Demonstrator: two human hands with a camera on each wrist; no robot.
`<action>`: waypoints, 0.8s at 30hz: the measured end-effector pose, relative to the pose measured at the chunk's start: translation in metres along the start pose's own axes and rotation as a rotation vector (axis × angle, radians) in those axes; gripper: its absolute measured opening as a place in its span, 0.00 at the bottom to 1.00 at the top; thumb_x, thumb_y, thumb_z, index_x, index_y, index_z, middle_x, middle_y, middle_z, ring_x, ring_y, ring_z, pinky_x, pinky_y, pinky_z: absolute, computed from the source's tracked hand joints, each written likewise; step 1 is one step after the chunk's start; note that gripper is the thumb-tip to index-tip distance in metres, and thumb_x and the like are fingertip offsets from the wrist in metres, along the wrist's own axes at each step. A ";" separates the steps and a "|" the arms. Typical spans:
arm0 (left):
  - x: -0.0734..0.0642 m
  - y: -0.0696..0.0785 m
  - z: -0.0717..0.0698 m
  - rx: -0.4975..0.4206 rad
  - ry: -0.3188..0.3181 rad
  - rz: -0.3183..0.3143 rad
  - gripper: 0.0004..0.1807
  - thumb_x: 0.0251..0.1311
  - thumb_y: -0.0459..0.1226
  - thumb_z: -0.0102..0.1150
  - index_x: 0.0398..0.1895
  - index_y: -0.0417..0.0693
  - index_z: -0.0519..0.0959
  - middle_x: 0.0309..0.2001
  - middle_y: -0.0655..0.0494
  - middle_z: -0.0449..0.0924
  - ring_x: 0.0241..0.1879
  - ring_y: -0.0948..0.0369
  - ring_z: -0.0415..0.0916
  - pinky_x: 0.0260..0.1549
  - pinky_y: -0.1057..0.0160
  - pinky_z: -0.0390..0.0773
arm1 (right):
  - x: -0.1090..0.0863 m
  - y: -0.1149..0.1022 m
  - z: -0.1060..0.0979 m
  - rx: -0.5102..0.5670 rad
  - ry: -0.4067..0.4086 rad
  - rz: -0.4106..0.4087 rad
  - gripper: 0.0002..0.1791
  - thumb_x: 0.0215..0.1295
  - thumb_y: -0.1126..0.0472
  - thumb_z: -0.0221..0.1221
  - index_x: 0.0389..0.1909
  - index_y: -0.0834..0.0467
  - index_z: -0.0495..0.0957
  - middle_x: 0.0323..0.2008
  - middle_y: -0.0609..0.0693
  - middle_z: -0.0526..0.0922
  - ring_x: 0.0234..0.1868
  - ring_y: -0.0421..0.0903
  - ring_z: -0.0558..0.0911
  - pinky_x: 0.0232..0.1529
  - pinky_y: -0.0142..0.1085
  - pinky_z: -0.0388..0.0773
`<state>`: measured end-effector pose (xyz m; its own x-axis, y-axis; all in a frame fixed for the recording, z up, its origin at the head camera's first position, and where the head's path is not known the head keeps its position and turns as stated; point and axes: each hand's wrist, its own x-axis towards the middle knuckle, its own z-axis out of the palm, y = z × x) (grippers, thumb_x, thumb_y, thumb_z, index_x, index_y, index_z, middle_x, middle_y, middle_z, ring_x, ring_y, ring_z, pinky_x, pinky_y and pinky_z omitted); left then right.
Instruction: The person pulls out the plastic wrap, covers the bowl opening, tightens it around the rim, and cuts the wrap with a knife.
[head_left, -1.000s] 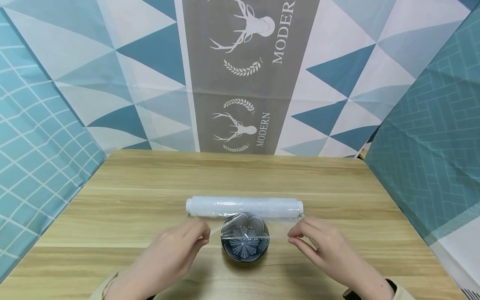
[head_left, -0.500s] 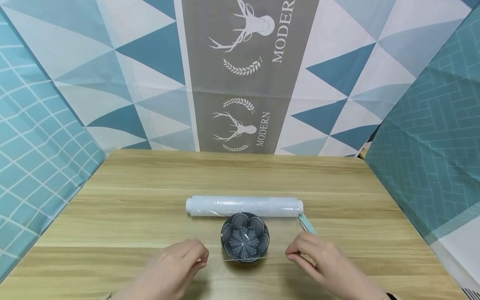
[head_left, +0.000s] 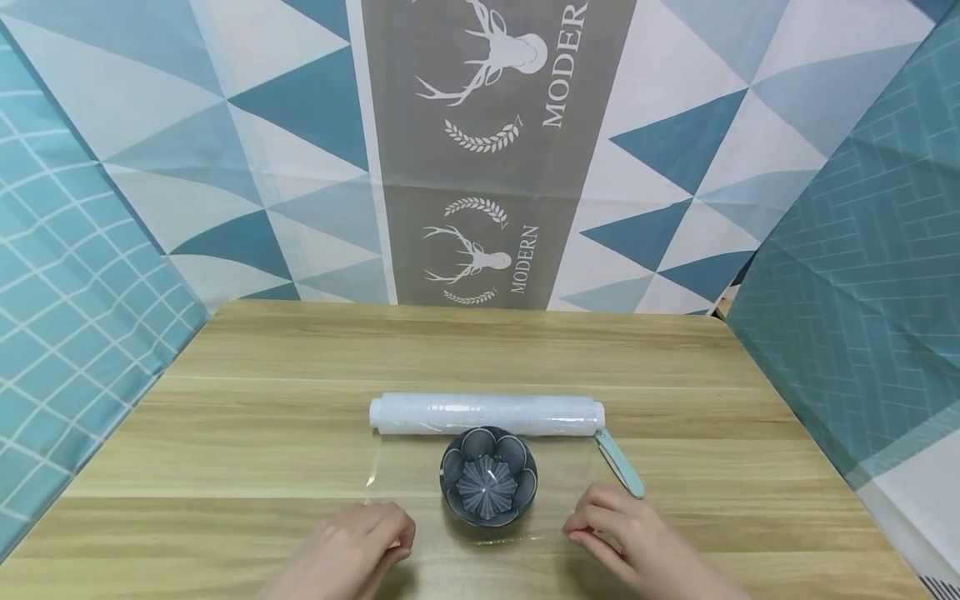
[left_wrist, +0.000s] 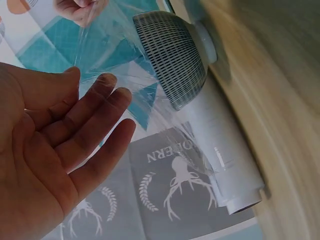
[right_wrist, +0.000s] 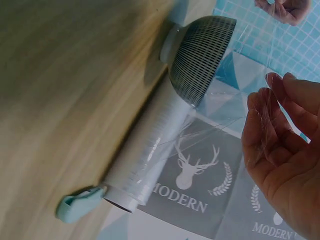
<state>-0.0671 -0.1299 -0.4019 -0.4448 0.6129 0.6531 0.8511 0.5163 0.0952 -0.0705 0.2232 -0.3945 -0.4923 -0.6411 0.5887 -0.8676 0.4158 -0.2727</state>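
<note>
A dark grey bowl (head_left: 488, 492) with a petal pattern inside stands upright on the table. Right behind it lies a white roll of cling film (head_left: 487, 414). Clear film (left_wrist: 115, 55) runs from the roll over the bowl toward me, its front edge faintly visible just before the bowl. At the front left, my left hand (head_left: 352, 546) pinches one corner of the film between thumb and fingers. My right hand (head_left: 633, 533) pinches the other corner to the right of the bowl. In both wrist views the film stretches taut between the hands, above the bowl's rim.
A slim pale teal tool (head_left: 621, 464), like a folding cutter, lies at the roll's right end, just beyond my right hand. The wooden table (head_left: 262, 450) is bounded by patterned cloth (head_left: 480, 167) at the back and both sides.
Both hands have drawn toward me, bringing the film's front edge from across the bowl's middle to just past its near rim. The teal tool has come fully into sight; bowl and roll stay put.
</note>
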 end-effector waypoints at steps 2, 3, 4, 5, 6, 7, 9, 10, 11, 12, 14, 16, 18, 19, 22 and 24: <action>-0.002 -0.001 0.002 -0.008 -0.018 0.001 0.08 0.65 0.35 0.59 0.32 0.57 0.72 0.28 0.73 0.69 0.30 0.76 0.65 0.29 0.77 0.68 | -0.001 0.001 0.003 -0.007 0.000 -0.006 0.15 0.80 0.54 0.51 0.35 0.51 0.83 0.34 0.38 0.78 0.35 0.31 0.77 0.37 0.17 0.71; -0.003 -0.001 0.003 -0.010 -0.028 0.002 0.11 0.56 0.32 0.64 0.32 0.57 0.72 0.28 0.73 0.69 0.30 0.77 0.65 0.29 0.77 0.68 | -0.002 0.001 0.004 -0.008 -0.003 -0.002 0.15 0.80 0.54 0.51 0.34 0.51 0.83 0.34 0.38 0.78 0.35 0.31 0.76 0.37 0.17 0.71; -0.003 -0.002 0.003 -0.015 -0.036 0.004 0.15 0.47 0.30 0.66 0.32 0.57 0.72 0.28 0.72 0.68 0.29 0.77 0.64 0.29 0.77 0.67 | -0.003 0.001 0.005 -0.012 -0.008 0.002 0.16 0.80 0.53 0.51 0.34 0.51 0.83 0.34 0.37 0.78 0.35 0.31 0.76 0.37 0.17 0.71; -0.004 -0.003 0.004 -0.019 -0.042 0.007 0.18 0.41 0.29 0.68 0.31 0.57 0.71 0.28 0.72 0.68 0.29 0.77 0.63 0.29 0.78 0.66 | -0.003 0.001 0.005 -0.011 -0.014 0.007 0.16 0.80 0.53 0.51 0.34 0.51 0.83 0.34 0.37 0.78 0.35 0.30 0.75 0.37 0.17 0.70; -0.005 -0.003 0.005 -0.019 -0.047 0.009 0.20 0.39 0.28 0.68 0.31 0.57 0.71 0.27 0.72 0.67 0.29 0.77 0.63 0.28 0.78 0.65 | -0.004 0.002 0.006 -0.012 -0.021 0.010 0.15 0.80 0.53 0.51 0.34 0.51 0.83 0.34 0.37 0.78 0.35 0.30 0.75 0.38 0.17 0.70; -0.006 -0.004 0.006 -0.025 -0.054 0.009 0.21 0.37 0.27 0.69 0.31 0.57 0.71 0.27 0.72 0.67 0.29 0.77 0.62 0.28 0.78 0.65 | -0.004 0.002 0.007 -0.009 -0.031 0.016 0.15 0.80 0.53 0.51 0.34 0.51 0.83 0.34 0.37 0.79 0.35 0.30 0.75 0.38 0.16 0.70; -0.007 -0.006 0.008 -0.039 -0.075 0.003 0.22 0.37 0.26 0.70 0.31 0.56 0.71 0.27 0.71 0.67 0.28 0.77 0.62 0.27 0.78 0.63 | -0.005 0.003 0.008 0.003 -0.052 0.028 0.14 0.79 0.54 0.53 0.35 0.51 0.83 0.34 0.37 0.79 0.35 0.30 0.76 0.38 0.16 0.71; -0.008 -0.006 0.008 -0.049 -0.085 0.000 0.22 0.37 0.26 0.71 0.31 0.56 0.71 0.27 0.71 0.68 0.28 0.77 0.62 0.27 0.78 0.63 | -0.006 0.004 0.009 0.007 -0.059 0.030 0.13 0.79 0.55 0.54 0.35 0.51 0.83 0.34 0.37 0.80 0.35 0.30 0.76 0.38 0.16 0.71; -0.008 -0.007 0.009 -0.055 -0.091 -0.005 0.21 0.38 0.26 0.71 0.31 0.56 0.72 0.27 0.71 0.68 0.28 0.77 0.62 0.27 0.78 0.64 | -0.006 0.004 0.010 0.013 -0.066 0.033 0.12 0.78 0.56 0.55 0.35 0.52 0.84 0.34 0.38 0.80 0.35 0.30 0.77 0.38 0.16 0.72; -0.009 -0.007 0.009 -0.061 -0.101 -0.011 0.21 0.39 0.27 0.71 0.31 0.56 0.72 0.27 0.71 0.69 0.28 0.77 0.63 0.27 0.78 0.65 | -0.007 0.005 0.011 0.019 -0.072 0.037 0.11 0.77 0.57 0.56 0.35 0.52 0.84 0.34 0.38 0.80 0.35 0.30 0.77 0.38 0.16 0.72; -0.010 -0.008 0.010 -0.083 -0.119 -0.020 0.20 0.41 0.27 0.71 0.31 0.56 0.72 0.27 0.71 0.70 0.29 0.77 0.64 0.27 0.78 0.66 | -0.008 0.007 0.013 0.030 -0.079 0.048 0.08 0.75 0.59 0.59 0.35 0.53 0.84 0.34 0.39 0.81 0.35 0.30 0.77 0.38 0.16 0.72; -0.010 -0.010 0.011 -0.113 -0.130 -0.027 0.18 0.44 0.28 0.70 0.31 0.56 0.72 0.28 0.71 0.71 0.29 0.78 0.65 0.27 0.79 0.68 | -0.009 0.009 0.015 0.035 -0.082 0.061 0.05 0.73 0.61 0.61 0.35 0.53 0.84 0.33 0.40 0.81 0.35 0.29 0.77 0.37 0.17 0.72; -0.010 -0.011 0.012 -0.156 -0.147 -0.047 0.17 0.47 0.28 0.70 0.31 0.55 0.73 0.28 0.71 0.73 0.30 0.78 0.67 0.28 0.80 0.69 | -0.010 0.011 0.016 0.036 -0.085 0.080 0.05 0.72 0.62 0.62 0.35 0.53 0.85 0.33 0.40 0.81 0.35 0.28 0.76 0.36 0.17 0.72; -0.010 -0.011 0.012 -0.187 -0.165 -0.070 0.16 0.49 0.28 0.70 0.31 0.55 0.73 0.28 0.71 0.73 0.30 0.79 0.67 0.28 0.81 0.69 | -0.011 0.011 0.017 0.034 -0.085 0.086 0.05 0.72 0.61 0.62 0.35 0.53 0.85 0.33 0.40 0.81 0.35 0.28 0.76 0.36 0.17 0.72; -0.010 -0.013 0.012 -0.267 -0.231 -0.157 0.13 0.57 0.30 0.68 0.32 0.56 0.73 0.29 0.71 0.75 0.31 0.79 0.67 0.28 0.79 0.71 | -0.012 0.013 0.020 0.024 -0.092 0.101 0.04 0.70 0.62 0.63 0.35 0.53 0.85 0.34 0.39 0.81 0.35 0.28 0.77 0.36 0.18 0.73; -0.009 -0.014 0.012 -0.310 -0.282 -0.231 0.11 0.62 0.33 0.66 0.32 0.57 0.73 0.29 0.73 0.74 0.31 0.80 0.67 0.27 0.77 0.73 | -0.011 0.014 0.022 0.029 -0.107 0.126 0.04 0.69 0.63 0.64 0.35 0.52 0.85 0.34 0.38 0.81 0.36 0.27 0.77 0.37 0.19 0.74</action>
<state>-0.0783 -0.1350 -0.4182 -0.6541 0.6635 0.3633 0.7449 0.4815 0.4617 -0.0782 0.2222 -0.4213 -0.6005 -0.6509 0.4645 -0.7995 0.4790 -0.3623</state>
